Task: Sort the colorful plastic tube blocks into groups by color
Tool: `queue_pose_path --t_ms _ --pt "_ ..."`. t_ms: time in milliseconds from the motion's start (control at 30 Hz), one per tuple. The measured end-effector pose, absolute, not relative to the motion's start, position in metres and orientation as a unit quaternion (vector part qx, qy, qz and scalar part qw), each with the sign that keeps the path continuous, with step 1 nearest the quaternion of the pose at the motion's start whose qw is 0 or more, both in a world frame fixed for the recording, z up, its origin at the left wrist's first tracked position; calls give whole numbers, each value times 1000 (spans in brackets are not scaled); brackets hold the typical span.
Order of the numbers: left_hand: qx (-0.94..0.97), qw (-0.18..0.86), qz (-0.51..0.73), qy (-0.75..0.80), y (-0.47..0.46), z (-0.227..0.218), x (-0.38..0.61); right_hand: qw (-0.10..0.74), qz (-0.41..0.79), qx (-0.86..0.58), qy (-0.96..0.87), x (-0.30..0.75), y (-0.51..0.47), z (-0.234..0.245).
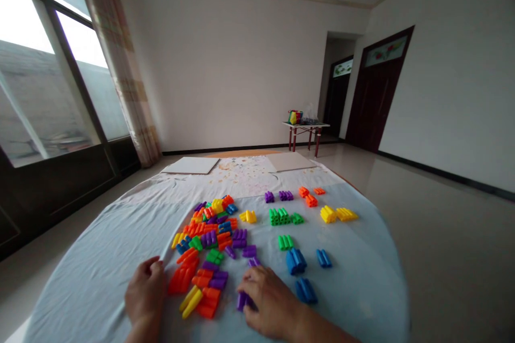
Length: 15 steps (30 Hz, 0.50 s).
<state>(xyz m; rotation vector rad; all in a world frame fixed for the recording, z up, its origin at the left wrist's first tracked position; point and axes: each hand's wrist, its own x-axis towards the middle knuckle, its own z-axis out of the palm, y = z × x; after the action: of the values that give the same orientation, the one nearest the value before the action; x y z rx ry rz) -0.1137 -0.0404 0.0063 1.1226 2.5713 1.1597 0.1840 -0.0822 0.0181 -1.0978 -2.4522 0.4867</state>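
My right hand rests on the pale blue cloth, fingers curled over a purple block at their tips. My left hand lies on the cloth with fingers bent, just left of an orange block; nothing shows in it. Between the hands spreads a mixed pile of coloured blocks. To the right lie sorted groups: blue blocks, green blocks, yellow blocks, purple blocks and orange blocks.
Two white boards lie at the cloth's far end. A small red-legged table with bags stands by the far wall. Dark doors are on the right, large windows and a curtain on the left. Glossy floor surrounds the cloth.
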Motion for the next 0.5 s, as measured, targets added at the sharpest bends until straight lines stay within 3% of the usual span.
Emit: queue_pose_path --t_ms 200,367,500 --pt "357 86 358 859 -49 15 -106 143 196 -392 -888 181 -80 23" --pt "361 104 367 851 -47 8 -110 262 232 -346 -870 200 -63 68" --pt "370 103 380 842 -41 -12 -123 311 186 -400 -842 239 -4 97"
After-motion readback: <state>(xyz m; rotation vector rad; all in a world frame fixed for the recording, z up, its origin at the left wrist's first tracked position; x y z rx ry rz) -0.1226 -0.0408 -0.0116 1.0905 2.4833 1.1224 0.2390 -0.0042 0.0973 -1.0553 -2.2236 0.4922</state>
